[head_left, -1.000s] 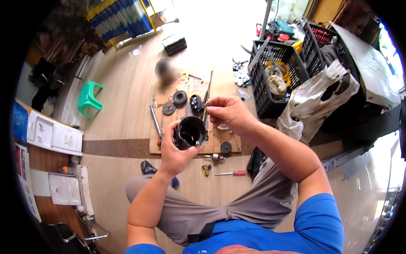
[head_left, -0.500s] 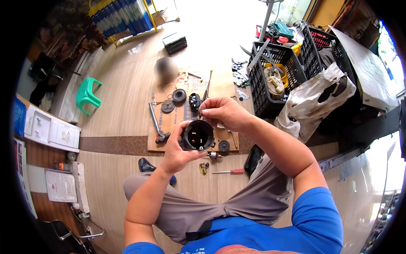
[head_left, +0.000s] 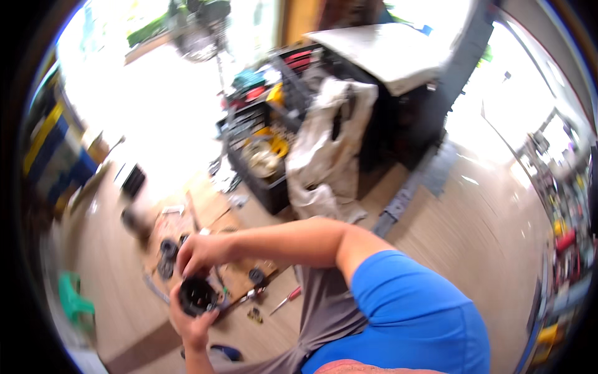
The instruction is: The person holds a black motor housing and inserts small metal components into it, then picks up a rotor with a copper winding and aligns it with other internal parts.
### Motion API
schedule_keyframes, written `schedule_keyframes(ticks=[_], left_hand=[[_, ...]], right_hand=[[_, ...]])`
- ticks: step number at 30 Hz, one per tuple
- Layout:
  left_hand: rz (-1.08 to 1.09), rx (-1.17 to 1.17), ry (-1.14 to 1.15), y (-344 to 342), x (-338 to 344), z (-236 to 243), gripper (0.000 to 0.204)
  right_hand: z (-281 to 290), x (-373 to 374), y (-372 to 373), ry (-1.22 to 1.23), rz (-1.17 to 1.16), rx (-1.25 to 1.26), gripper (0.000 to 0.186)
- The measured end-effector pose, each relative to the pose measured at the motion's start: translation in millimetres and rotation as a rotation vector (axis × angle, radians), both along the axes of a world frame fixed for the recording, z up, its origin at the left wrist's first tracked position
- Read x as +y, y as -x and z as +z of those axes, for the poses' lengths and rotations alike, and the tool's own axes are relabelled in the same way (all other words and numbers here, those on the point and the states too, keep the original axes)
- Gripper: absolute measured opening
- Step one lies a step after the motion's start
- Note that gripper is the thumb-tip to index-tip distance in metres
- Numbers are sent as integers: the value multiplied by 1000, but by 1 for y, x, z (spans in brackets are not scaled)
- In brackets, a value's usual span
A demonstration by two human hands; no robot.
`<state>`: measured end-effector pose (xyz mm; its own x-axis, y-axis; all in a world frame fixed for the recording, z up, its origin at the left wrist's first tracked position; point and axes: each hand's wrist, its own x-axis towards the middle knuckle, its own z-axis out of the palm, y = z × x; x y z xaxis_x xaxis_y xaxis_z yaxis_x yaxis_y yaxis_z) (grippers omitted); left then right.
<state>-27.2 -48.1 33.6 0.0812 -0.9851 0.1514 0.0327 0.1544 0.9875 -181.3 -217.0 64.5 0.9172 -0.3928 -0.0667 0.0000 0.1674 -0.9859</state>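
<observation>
Black housing [head_left: 198,297]: our left hand [head_left: 194,329] grips it with curled fingers above the cardboard [head_left: 209,203], near side. Our right hand [head_left: 208,250] is above the cardboard; we cannot tell whether its fingers grip anything.

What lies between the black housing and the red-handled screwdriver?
In the head view, between housing and screwdriver: some cardboard, a small armature and, just below it, a yellowish piece.
</observation>
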Motion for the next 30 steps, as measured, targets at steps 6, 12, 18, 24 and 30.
schedule_keyframes(ticks=[6,12,18,24,30], left_hand=[[7,-151,-54,24,6,20,78],[-43,-152,-30,16,5,2,81],[-18,-187,-15,16,6,2,82],[-20,-274,-14,13,7,-1,86],[6,-425,45,9,8,-8,86]], right_hand=[[-18,-1,6,-51,4,-60,15],[-23,-2,5,26,65,-48,7],[-15,2,9,106,52,18,8],[-14,4,10,-21,66,25,8],[-15,3,12,-21,102,66,9]])
